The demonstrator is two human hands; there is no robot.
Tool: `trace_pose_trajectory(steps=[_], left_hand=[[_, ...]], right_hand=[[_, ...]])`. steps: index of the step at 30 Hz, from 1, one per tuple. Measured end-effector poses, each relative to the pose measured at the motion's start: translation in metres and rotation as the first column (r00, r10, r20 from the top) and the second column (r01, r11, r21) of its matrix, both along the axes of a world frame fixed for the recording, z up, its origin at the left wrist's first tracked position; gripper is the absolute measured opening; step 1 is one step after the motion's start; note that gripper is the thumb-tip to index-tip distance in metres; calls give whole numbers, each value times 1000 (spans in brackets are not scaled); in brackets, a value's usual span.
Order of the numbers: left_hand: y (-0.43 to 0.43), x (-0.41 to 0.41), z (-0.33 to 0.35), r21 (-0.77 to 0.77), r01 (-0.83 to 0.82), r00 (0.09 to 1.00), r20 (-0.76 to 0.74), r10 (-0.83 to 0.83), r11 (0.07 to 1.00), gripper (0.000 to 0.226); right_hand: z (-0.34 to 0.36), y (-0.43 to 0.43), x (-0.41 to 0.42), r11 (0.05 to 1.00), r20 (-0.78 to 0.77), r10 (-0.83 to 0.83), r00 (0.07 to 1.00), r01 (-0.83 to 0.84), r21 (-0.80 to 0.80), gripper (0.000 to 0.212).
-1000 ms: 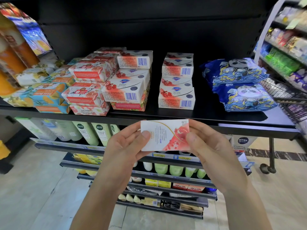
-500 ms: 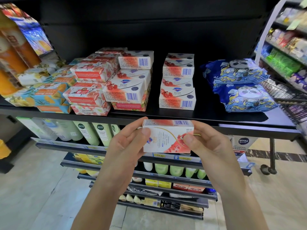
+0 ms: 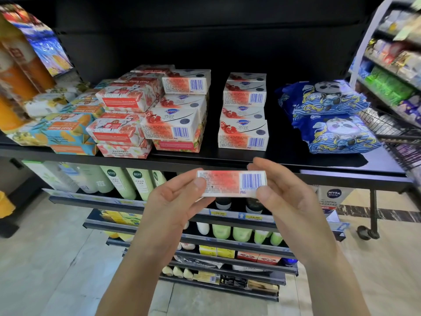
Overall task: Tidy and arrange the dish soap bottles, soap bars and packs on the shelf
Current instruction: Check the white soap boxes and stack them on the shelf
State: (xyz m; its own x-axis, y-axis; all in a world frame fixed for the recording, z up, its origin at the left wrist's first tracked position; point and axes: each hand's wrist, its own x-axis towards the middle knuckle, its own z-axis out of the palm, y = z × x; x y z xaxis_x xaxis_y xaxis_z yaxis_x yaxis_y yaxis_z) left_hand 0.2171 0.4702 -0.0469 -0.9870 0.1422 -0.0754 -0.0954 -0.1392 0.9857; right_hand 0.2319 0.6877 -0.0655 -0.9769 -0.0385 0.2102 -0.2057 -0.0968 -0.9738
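Note:
A white and red soap box hangs in front of the black shelf's front edge, its barcode side facing me. My left hand pinches its left end and my right hand pinches its right end. On the shelf behind it stands a neat stack of the same white soap boxes. To the left is a second, looser stack of white boxes beside red floral wrapped soap bars and orange and blue soap packs.
Two blue panda-print packs lie at the shelf's right. Tall orange cartons stand at the far left. Lower shelves hold green tubes and bottles. A wire rack of goods stands at the right.
Both hands have turned the soap box so its narrow barcode side faces me instead of its broad printed face. The box stays in front of the shelf edge.

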Motion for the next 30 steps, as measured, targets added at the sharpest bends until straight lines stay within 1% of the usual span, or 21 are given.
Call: trace_pose_trajectory(steps=[1, 2, 5, 8, 12, 14, 16, 18, 21, 25, 28, 30], left_hand=[[0, 0, -1, -5, -2, 1000, -9, 2, 1000, 73], [0, 0, -1, -8, -4, 1000, -17, 4, 1000, 73], [0, 1, -2, -8, -13, 1000, -25, 13, 1000, 65], [-1, -2, -5, 1, -44, 999, -17, 44, 999, 60], [-1, -1, -6, -2, -21, 999, -34, 21, 1000, 57], [0, 0, -4, 2, -18, 998, -56, 18, 1000, 53], [1, 1, -2, 12, -15, 997, -75, 16, 1000, 53], [0, 0, 0, 8, -23, 997, -76, 24, 1000, 58], [-1, -1, -1, 30, -41, 997, -71, 44, 999, 63], [3, -2, 0, 95, -55, 998, -35, 59, 994, 56], [4, -5, -1, 124, -73, 996, -33, 77, 990, 42], [4, -6, -1, 137, -94, 994, -38, 100, 986, 43]], right_hand=[[1, 0, 1, 1000, 39, -13, 999, 12, 28, 53], [2, 0, 1, 999, 81, -31, 996, 28, 40, 54], [3, -2, 1, 999, 174, -51, 984, 48, 20, 57], [3, -3, -1, 999, 188, -32, 982, 32, 1, 48], [1, -3, -1, 998, 199, -34, 979, 43, -41, 60], [1, -3, -1, 997, 195, -40, 980, 53, -62, 51], [1, -2, -1, 992, 164, -23, 986, 44, -120, 47], [-1, -2, -1, 988, 114, 9, 993, 9, -155, 53], [-3, -1, -3, 983, 28, 51, 998, -46, -175, 68], [-4, 0, -5, 977, -45, 49, 998, -57, -206, 72], [-1, -1, -6, 987, -89, 49, 995, -62, -146, 75], [3, -2, -6, 1000, -117, 5, 993, -6, -9, 76]])
